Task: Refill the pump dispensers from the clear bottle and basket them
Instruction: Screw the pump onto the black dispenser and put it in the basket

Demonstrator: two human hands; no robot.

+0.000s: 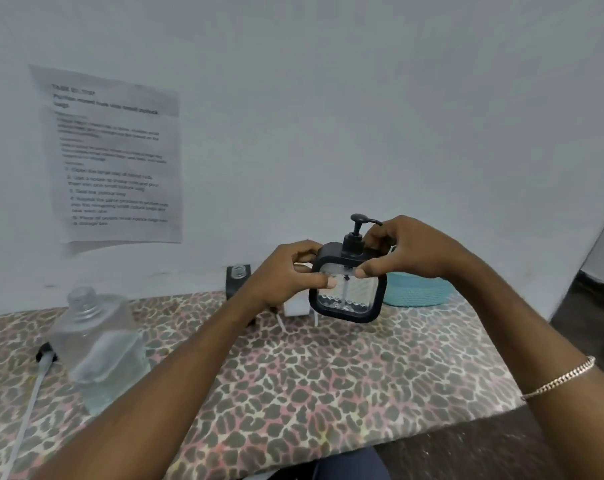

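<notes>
Mid-task: one pump dispenser up in both hands, none seen in the basket.

Near left, clear bottle (97,344) stands uncapped, part full, with a loose pump (45,356) lying just beside it on the table (328,375). Far centre, second dispenser (238,276) stands with its neck open and no pump. Left hand (286,271) grips the side of the held dispenser (347,292), raised above the table. Right hand (408,251) pinches its top at the pump collar; tightening or loosening, cannot tell. Far right, basket (418,289): inside hidden, basketing likely not yet begun.

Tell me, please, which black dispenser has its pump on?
The held dispenser, gripped by the left hand and right hand; the second dispenser behind it shows a bare neck.
</notes>
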